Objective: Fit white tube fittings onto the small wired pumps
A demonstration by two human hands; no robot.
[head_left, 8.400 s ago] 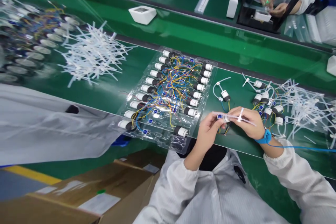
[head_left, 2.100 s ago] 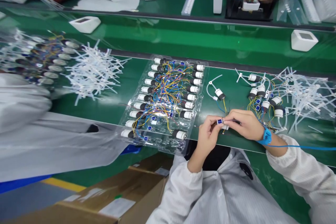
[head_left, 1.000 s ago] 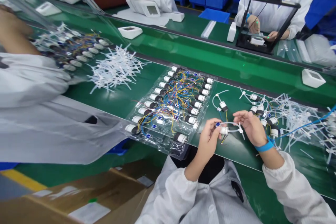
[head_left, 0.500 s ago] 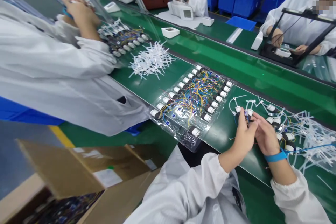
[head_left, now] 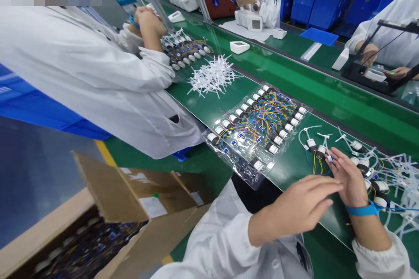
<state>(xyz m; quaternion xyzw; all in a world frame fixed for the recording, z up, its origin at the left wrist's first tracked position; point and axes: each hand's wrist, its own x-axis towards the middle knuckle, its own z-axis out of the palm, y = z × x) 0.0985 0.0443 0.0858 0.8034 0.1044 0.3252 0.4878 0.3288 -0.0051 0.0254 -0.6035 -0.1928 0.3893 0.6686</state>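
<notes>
My left hand (head_left: 301, 205) hovers over the front edge of the green bench, its fingers stretched out and holding nothing. My right hand (head_left: 348, 176), with a blue wristband, has a small blue circuit board (head_left: 330, 158) at its fingertips. Just beyond those fingertips a black-and-white cylindrical part (head_left: 321, 152) lies with wires and a white cable tie on it. Another such cylinder (head_left: 311, 144) lies to its left with a looped cable tie (head_left: 306, 130). More wired cylinders (head_left: 363, 165) are grouped right of my right hand, partly hidden by it.
A clear plastic tray (head_left: 242, 163) of wired cylinders lies left of my hands. Loose cable ties form one pile (head_left: 406, 178) at right and another (head_left: 212, 76) farther left. An open cardboard box (head_left: 111, 187) stands lower left. A co-worker's sleeve (head_left: 131, 69) reaches over the bench; two people work opposite.
My left hand has come away from my right hand, toward me, and its fingers have straightened. The cylinders once between my hands now show on the bench. The whole view has shifted.
</notes>
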